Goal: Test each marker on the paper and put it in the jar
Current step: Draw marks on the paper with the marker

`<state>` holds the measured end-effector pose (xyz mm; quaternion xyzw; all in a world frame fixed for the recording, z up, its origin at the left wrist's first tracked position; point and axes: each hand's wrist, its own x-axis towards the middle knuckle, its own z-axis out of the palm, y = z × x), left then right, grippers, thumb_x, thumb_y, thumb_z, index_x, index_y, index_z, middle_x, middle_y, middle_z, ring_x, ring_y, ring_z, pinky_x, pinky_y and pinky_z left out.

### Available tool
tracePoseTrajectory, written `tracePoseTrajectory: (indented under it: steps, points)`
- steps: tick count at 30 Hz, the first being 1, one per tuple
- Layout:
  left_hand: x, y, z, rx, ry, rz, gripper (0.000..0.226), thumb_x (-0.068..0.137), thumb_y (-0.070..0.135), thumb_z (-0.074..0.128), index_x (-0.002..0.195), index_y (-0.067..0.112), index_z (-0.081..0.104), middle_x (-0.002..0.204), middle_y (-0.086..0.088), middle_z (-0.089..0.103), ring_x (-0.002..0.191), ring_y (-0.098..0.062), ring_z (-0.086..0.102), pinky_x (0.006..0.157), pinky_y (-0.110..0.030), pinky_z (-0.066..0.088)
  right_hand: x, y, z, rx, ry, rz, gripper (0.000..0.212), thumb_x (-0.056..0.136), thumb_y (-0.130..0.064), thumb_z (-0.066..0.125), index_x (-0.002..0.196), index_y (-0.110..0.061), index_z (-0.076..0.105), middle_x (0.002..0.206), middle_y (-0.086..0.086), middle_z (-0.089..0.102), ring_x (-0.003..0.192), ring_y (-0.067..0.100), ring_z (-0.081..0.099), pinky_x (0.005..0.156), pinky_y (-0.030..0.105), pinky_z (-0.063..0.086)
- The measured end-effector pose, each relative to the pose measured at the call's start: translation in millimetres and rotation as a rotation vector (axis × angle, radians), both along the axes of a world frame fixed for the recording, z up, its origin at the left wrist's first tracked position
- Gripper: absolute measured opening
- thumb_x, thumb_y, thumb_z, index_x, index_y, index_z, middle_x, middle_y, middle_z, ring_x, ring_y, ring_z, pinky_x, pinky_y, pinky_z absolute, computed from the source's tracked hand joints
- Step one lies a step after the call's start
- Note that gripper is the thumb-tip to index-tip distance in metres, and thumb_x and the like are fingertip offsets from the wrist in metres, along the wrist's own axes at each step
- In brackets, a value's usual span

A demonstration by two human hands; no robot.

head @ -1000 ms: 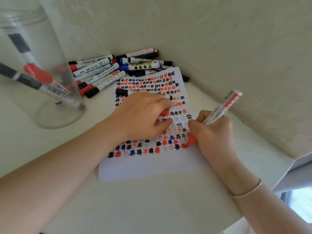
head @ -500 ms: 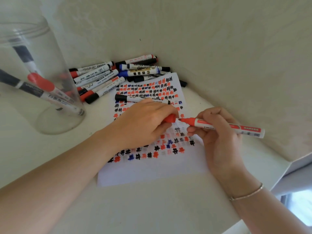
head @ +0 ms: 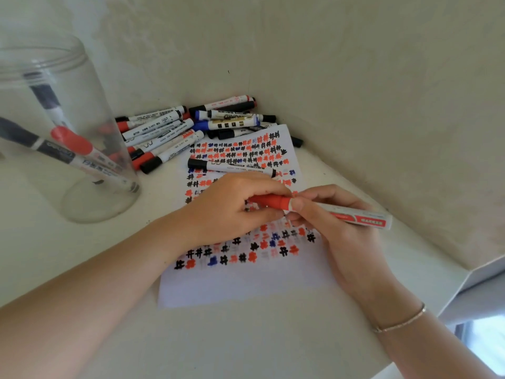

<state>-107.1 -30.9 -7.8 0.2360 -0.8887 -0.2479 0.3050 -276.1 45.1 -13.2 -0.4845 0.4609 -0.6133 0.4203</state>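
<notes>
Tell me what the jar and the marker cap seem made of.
Jar: clear, probably plastic, since it looks slightly hazy with a threaded rim; glass is possible. Red cap: smooth opaque plastic with a faint sheen, gripped by the left hand.

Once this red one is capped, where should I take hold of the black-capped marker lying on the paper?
Grip the black-capped marker at mid-barrel, coming from above. It lies flat across the paper, its right end close to the left hand, while the middle of its barrel is clear.

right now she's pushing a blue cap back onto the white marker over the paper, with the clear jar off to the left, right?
Not quite: the head view shows a red cap, not blue. The left hand pushes it onto the white marker held by the right hand, over the marked paper; the clear jar stands left.
</notes>
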Motion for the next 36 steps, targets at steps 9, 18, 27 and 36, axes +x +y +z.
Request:
tracePoseTrajectory:
  steps: [9, 18, 27, 36]
  points:
    - [-2.9, 6.6, 2.5, 0.095, -0.08, 0.071, 0.025, 0.093, 0.028, 0.045, 0.089, 0.012, 0.064, 0.059, 0.008, 0.052, 0.05, -0.009, 0.046, 0.047, -0.016, 0.035, -1.3, -1.8, 0.7, 0.009, -0.2, -0.004, 0.021, 0.083, -0.029, 0.067, 0.07, -0.013, 0.067, 0.054, 0.014, 0.059, 0.047, 0.025, 0.054, 0.048, 0.028, 0.047]
    - [-2.1, 11.3, -3.7, 0.012, 0.015, 0.17, 0.051, 0.099, 0.039, 0.037, 0.06, 0.013, 0.057, 0.043, 0.008, 0.042, 0.04, -0.012, 0.047, 0.042, -0.013, 0.031, 6.6, 1.6, 4.1, -0.001, -0.036, -0.028, 0.031, 0.081, -0.027, 0.059, 0.054, -0.017, 0.048, 0.042, 0.013, 0.052, 0.033, 0.021, 0.042, 0.038, 0.018, 0.037]
    - [-5.3, 17.0, -4.5, 0.182, 0.105, 0.228, 0.059, 0.099, 0.034, 0.035, 0.056, 0.002, 0.059, 0.044, -0.012, 0.051, 0.036, -0.019, 0.044, 0.044, -0.017, 0.036, 9.2, 1.7, 6.1, -0.004, 0.009, -0.012, 0.032, 0.081, -0.027, 0.058, 0.051, -0.022, 0.05, 0.04, 0.011, 0.052, 0.031, 0.023, 0.043, 0.038, 0.022, 0.039]
    - [-1.9, 8.5, 10.1, 0.215, 0.032, 0.278, 0.037, 0.1, 0.031, 0.04, 0.077, 0.01, 0.061, 0.055, 0.003, 0.05, 0.044, -0.011, 0.044, 0.044, -0.021, 0.035, 11.9, 0.5, 8.9, 0.082, 0.162, -0.022, 0.034, 0.083, -0.034, 0.059, 0.066, -0.005, 0.053, 0.045, 0.015, 0.055, 0.036, 0.022, 0.044, 0.04, 0.023, 0.039]
